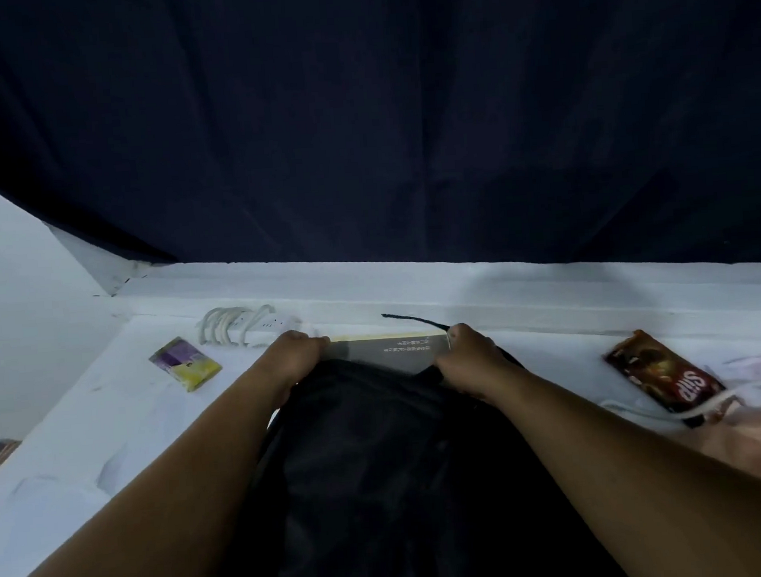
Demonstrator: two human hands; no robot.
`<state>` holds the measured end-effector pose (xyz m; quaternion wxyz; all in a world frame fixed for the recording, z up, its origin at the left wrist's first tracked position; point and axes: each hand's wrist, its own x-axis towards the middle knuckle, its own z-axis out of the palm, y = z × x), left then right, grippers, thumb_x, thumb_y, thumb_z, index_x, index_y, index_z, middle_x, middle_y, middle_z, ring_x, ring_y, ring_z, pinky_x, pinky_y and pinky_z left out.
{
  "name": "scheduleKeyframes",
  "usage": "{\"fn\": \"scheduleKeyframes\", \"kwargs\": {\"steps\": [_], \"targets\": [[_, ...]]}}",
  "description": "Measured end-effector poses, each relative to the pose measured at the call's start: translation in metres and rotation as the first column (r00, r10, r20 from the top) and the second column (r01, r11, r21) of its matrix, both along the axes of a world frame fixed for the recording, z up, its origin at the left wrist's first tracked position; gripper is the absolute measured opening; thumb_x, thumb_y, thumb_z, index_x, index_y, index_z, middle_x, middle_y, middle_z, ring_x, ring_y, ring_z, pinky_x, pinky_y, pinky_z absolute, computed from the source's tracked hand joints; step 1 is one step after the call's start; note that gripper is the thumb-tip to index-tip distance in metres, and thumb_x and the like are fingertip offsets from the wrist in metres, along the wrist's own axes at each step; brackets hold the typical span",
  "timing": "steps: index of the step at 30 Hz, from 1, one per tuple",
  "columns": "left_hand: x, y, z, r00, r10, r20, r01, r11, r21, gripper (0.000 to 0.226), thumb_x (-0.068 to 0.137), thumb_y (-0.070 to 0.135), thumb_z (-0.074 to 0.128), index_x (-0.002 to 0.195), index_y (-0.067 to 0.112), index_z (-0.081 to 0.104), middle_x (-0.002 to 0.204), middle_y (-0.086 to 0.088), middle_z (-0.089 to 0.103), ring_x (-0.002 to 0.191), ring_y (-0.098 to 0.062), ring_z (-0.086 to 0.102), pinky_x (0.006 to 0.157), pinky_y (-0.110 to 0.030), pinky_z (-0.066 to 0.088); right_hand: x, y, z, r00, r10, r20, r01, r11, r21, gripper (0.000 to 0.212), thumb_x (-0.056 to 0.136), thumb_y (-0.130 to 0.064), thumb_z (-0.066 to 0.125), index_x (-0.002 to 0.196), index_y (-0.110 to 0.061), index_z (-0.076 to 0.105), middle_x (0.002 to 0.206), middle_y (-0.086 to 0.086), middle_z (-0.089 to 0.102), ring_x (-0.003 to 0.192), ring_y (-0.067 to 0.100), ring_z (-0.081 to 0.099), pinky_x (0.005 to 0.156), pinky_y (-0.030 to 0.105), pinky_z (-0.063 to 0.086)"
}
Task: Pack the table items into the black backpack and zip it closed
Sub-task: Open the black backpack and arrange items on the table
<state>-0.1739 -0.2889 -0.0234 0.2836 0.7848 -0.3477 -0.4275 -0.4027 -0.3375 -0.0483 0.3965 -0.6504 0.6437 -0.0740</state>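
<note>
Backpack (382,468) black; book (387,350) grey; left packet (185,363) purple-yellow; right packet (664,374) brown-red; table (108,420) white; curtain (402,106) navy.

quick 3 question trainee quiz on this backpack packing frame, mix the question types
1. True or false: both hands are at the mouth of the black backpack.
2. Multiple choice: what sticks out of the backpack between the left hand and the right hand? A) a grey book B) a red mug C) a shoe
3. Short answer: name two items lying on the white table outside the bag.

Key
1. True.
2. A, the grey book.
3. Any two: purple and yellow packet, brown snack packet, coiled white cable.
</note>
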Motion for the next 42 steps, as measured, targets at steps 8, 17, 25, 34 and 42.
{"fn": "scheduleKeyframes", "kwargs": {"steps": [8,17,25,34,42], "targets": [[-0.006,-0.008,-0.028,0.984,0.161,0.074,-0.15,0.98,-0.13,0.064,0.083,0.033,0.074,0.14,0.025,0.048,0.12,-0.001,0.056,0.102,-0.02,0.058,0.083,-0.032,0.046,0.01,-0.012,-0.017,0.901,-0.267,0.341,0.297,0.954,-0.037,0.063,0.07,-0.025,0.073,0.127,-0.028,0.046,0.108,-0.006,0.06,0.109,0.024,0.06,0.095,0.045,0.051],[-0.005,0.02,-0.016,0.955,0.275,-0.107,-0.295,0.862,-0.413,0.037,0.086,0.02,0.074,0.118,0.022,0.057,0.093,0.001,0.06,0.081,-0.015,0.06,0.069,-0.028,0.046,-0.01,0.01,0.008,0.849,0.065,0.525,0.164,0.911,-0.379,0.016,0.085,-0.012,0.075,0.094,-0.025,0.072,0.086,-0.008,0.072,0.081,0.009,0.067,0.075,0.023,0.052],[-0.039,0.103,-0.003,0.906,-0.016,0.423,0.226,0.863,-0.452,0.051,0.09,0.05,0.063,0.138,0.037,0.051,0.136,0.012,0.053,0.128,-0.01,0.046,0.109,-0.035,0.036,-0.038,0.064,0.053,0.912,0.186,0.366,0.182,0.617,-0.766,0.031,0.091,-0.015,0.071,0.121,-0.023,0.071,0.085,-0.026,0.072,0.079,-0.003,0.066,0.075,0.018,0.053],[-0.069,0.158,-0.046,0.619,-0.262,0.74,0.449,0.892,-0.059,0.091,0.075,0.083,0.004,0.157,0.044,-0.003,0.163,0.017,-0.016,0.155,-0.014,-0.004,0.124,-0.04,0.005,-0.086,0.112,0.114,0.76,0.066,0.646,0.552,0.46,-0.696,0.021,0.095,-0.015,0.065,0.115,-0.018,0.071,0.083,-0.018,0.068,0.073,-0.004,0.062,0.063,0.013,0.048],[-0.105,0.187,-0.014,0.79,-0.215,0.574,0.286,0.958,-0.035,0.069,0.097,0.061,0.043,0.157,0.031,0.026,0.167,0.001,0.018,0.154,-0.022,0.012,0.124,-0.049,0.013,-0.165,0.143,0.119,0.583,-0.158,0.797,0.764,0.44,-0.472,0.02,0.095,-0.018,0.06,0.114,-0.016,0.067,0.103,-0.005,0.069,0.096,0.012,0.066,0.085,0.031,0.055]]}}
